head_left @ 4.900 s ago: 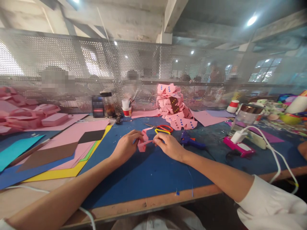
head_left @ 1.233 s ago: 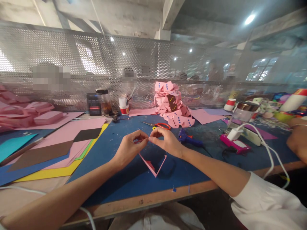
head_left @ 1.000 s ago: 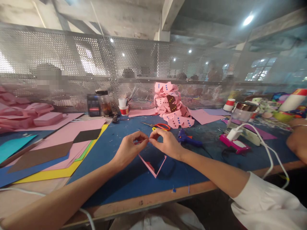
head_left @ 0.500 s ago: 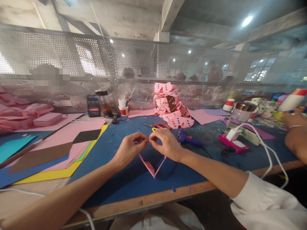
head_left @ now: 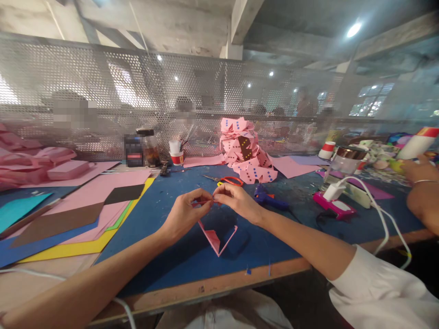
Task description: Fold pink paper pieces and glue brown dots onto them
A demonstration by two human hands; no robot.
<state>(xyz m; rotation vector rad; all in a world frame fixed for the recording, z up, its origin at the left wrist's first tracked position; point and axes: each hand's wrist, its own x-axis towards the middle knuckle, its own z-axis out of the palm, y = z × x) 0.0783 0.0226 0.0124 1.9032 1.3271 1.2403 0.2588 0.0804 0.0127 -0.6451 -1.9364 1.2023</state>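
Observation:
A folded pink paper strip hangs below my hands, bent into a V with its lower corner above the blue mat. My left hand pinches it near the top. Fingertips of my right hand are also closed on the strip, close to my left fingertips. The strip's right end stands free, curled at its tip. Just beyond my hands lie orange-handled scissors. A blue glue gun rests to the right of my right wrist.
Sheets of coloured paper lie at the left, near stacked pink pieces. A pile of dotted pink strips stands at the back. To the right are a pink power strip, a glass jar and another person's hand.
The right end of the pink strip has come free below my right hand and now curls at its tip. My hands have stayed almost in place, fingertips shifting slightly.

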